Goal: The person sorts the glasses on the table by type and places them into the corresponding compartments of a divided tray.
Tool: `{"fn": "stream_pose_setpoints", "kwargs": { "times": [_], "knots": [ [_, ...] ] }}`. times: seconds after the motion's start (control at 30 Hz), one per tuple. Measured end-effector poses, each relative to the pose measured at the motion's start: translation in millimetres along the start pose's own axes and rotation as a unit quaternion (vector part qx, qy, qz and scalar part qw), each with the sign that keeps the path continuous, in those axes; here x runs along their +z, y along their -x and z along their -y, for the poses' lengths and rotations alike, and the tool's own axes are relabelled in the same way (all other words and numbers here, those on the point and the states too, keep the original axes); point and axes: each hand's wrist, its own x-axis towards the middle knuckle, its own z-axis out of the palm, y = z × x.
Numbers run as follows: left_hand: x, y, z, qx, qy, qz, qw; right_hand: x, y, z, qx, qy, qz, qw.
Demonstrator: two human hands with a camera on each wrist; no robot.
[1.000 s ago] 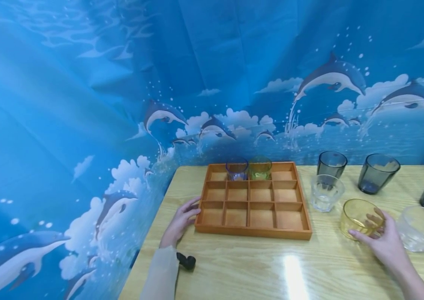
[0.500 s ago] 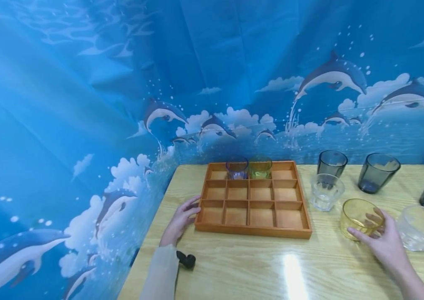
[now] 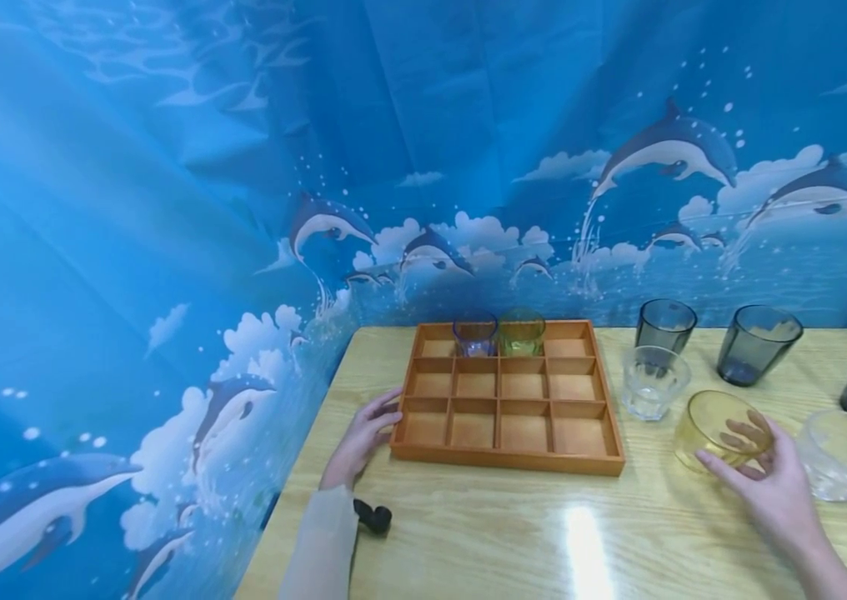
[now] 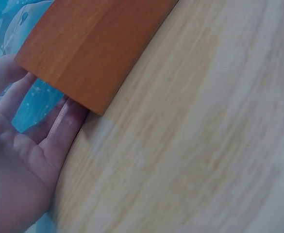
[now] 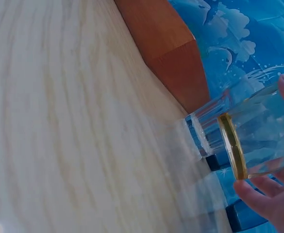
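A pale sleeve (image 3: 322, 542) lay closest on the left, with a small black item (image 3: 373, 518) beside its cuff. On the near right, the right hand (image 3: 772, 479) was curled partway round the amber glass (image 3: 716, 429), thumb on one side and fingers on the other; the right wrist view showed the glass's base clear of the wooden table (image 3: 483, 533). Just beyond that hand's outer side stood a clear glass (image 3: 839, 462). The left hand (image 3: 358, 442) had its fingers loosely extended, touching the left wall of the orange-brown tray (image 3: 506, 459) near its front corner, with nothing enclosed in its grasp. Between the tray and the amber glass, a little farther back, stood a second clear glass (image 3: 651, 392). Three smoky dark glasses (image 3: 757, 346) stood behind on the right, the outermost cut by the picture's edge. In the tray's back row, a blue glass (image 3: 475, 337) occupied the second compartment from the left and a green glass (image 3: 522, 335) the third. A blue dolphin-printed backdrop (image 3: 453, 108) rose behind everything.
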Motion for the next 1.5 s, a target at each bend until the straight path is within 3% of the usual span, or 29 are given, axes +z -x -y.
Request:
{"fn": "stream_pose_setpoints", "kwargs": {
  "times": [0.33, 0.87, 1.0, 1.27, 1.5],
  "knots": [
    [4.5, 12.7, -19.8, -0.003, -0.008, 0.024, 0.9997, 6, -0.5, 31, -0.045, -0.041, -0.013, 0.9981],
    [4.9, 13.9, -20.8, -0.011, 0.003, 0.019, 0.9998, 38, -17.5, 73, -0.108, -0.062, 0.027, 0.9919],
    [5.3, 13.7, -20.9, -0.010, 0.003, 0.022, 0.9997, 49, -23.0, 80, -0.103, -0.062, 0.044, 0.9918],
    [-1.0, -0.8, -0.5, -0.008, 0.007, 0.012, 0.9999, 73, -38.7, 91, -0.069, -0.057, 0.089, 0.9920],
    [-0.6, -1.2, 1.6, -0.002, -0.002, -0.002, 1.0000, 93, -55.8, 100, -0.053, -0.063, 0.116, 0.9898]
  ]
}}
